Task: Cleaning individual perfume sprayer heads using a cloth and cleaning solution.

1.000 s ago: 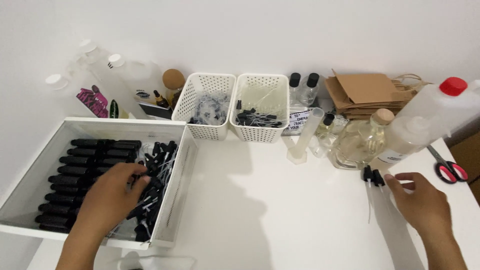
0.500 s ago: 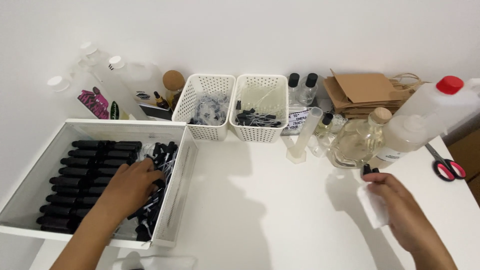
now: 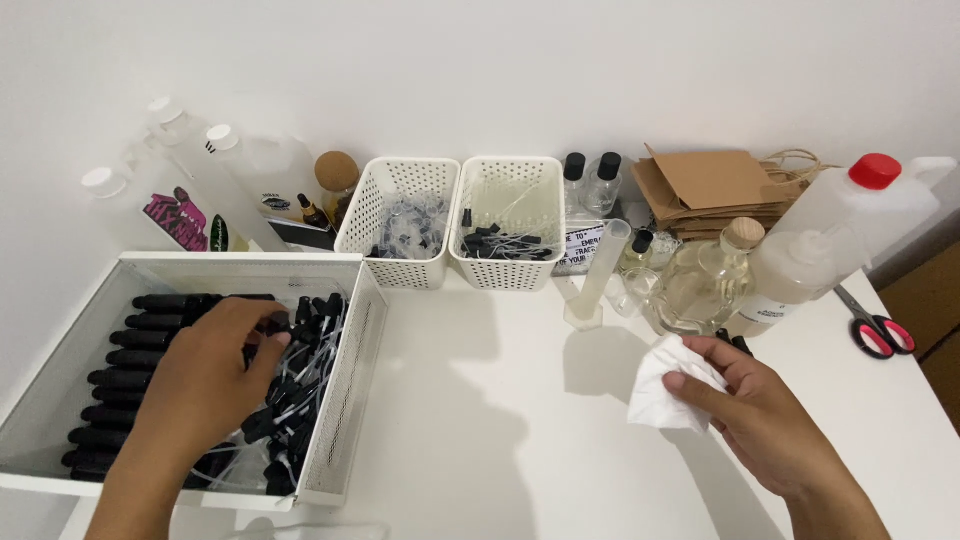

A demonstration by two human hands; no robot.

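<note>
White wall backs a white desk (image 3: 500, 420). At the near left, the left hand (image 3: 205, 385) reaches into a white tray (image 3: 345, 400), fingers curled onto the heap of black dropper caps (image 3: 295, 395) beside rows of black bottles (image 3: 130, 345). At the near right, the right hand (image 3: 765, 410) pinches a crumpled white tissue (image 3: 665, 385), just in front of a round glass bottle (image 3: 700, 285).

A tray (image 3: 340, 262) sits at the table's (image 3: 500, 420) near left, with spray caps (image 3: 295, 400) inside. Two baskets (image 3: 398, 180) stand behind it; a jug (image 3: 850, 225) and scissors (image 3: 878, 330) lie far right.
</note>
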